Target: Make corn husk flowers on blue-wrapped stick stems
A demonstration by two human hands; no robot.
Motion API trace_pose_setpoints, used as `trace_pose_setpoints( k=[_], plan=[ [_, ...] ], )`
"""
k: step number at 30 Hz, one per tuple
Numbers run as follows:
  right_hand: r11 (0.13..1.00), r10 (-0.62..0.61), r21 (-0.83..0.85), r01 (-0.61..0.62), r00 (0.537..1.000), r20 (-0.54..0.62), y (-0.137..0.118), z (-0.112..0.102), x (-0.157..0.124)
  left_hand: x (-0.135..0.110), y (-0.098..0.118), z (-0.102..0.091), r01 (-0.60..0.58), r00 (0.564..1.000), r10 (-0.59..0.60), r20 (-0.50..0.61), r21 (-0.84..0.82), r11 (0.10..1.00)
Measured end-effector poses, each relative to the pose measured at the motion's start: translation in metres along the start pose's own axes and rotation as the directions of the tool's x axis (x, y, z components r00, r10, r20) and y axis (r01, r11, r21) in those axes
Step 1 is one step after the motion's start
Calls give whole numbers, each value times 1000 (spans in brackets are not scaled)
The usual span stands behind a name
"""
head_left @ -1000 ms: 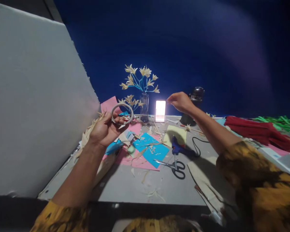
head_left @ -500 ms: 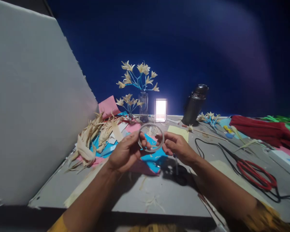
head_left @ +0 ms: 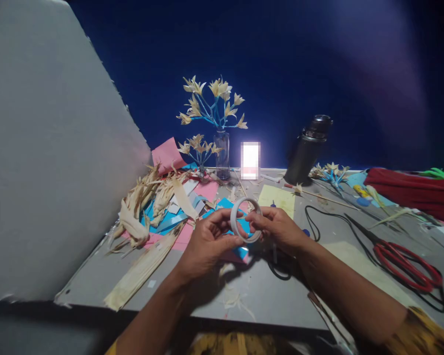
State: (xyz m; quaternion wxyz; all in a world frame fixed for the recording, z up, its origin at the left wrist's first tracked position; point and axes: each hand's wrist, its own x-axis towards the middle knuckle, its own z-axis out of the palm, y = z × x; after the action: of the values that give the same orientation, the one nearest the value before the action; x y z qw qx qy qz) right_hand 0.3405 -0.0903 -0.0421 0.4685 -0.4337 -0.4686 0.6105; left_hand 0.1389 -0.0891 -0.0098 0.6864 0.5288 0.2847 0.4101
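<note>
Over the middle of the table, a narrow roll of pale tape [head_left: 234, 223] is held between both hands, tilted so that its side and part of its band show. My left hand [head_left: 209, 240] grips its left side, thumb underneath and fingers behind. At its right side, my right hand [head_left: 276, 226] pinches the band with thumb and fingers. Below the roll lie blue sheets [head_left: 225, 203] and pink paper [head_left: 185, 235]. Dried corn husks [head_left: 133, 212] are heaped to the left of my left hand. A yellow sheet [head_left: 281, 197] lies just beyond my right hand.
Behind my hands stand a glass vase [head_left: 222, 155] of husk flowers [head_left: 218, 91] and a dark flask [head_left: 306, 153]. Red-handled scissors [head_left: 407, 266] and a black cord [head_left: 320, 212] lie at right, near red cloth [head_left: 410, 195]. A white panel [head_left: 59, 148] rises at left.
The tape roll has turned from nearly face-on to a slant, and my right hand has closed in on its right side. My view has shifted slightly.
</note>
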Motion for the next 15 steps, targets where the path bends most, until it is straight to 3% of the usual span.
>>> trace_pose_setpoints(
  k=[3, 7, 11, 15],
  plan=[
    [990, 71, 117, -74, 997, 25, 3, 2, 0, -4, -8, 11, -11, 997, 7, -76, -58, 998],
    [989, 57, 137, -60, 998, 25, 3, 2, -1, -12, -12, 20, -19, 992, 12, -128, -49, 999],
    [993, 43, 107, -48, 998, 52, 5, 1, -2, -22, -6, 21, -75, 990, 93, -104, 167, 983],
    [997, -21, 70, 16, 997, 70, 6, 1, -3, -29, -9, 19, -183, 963, 243, -116, 380, 907]
  ],
)
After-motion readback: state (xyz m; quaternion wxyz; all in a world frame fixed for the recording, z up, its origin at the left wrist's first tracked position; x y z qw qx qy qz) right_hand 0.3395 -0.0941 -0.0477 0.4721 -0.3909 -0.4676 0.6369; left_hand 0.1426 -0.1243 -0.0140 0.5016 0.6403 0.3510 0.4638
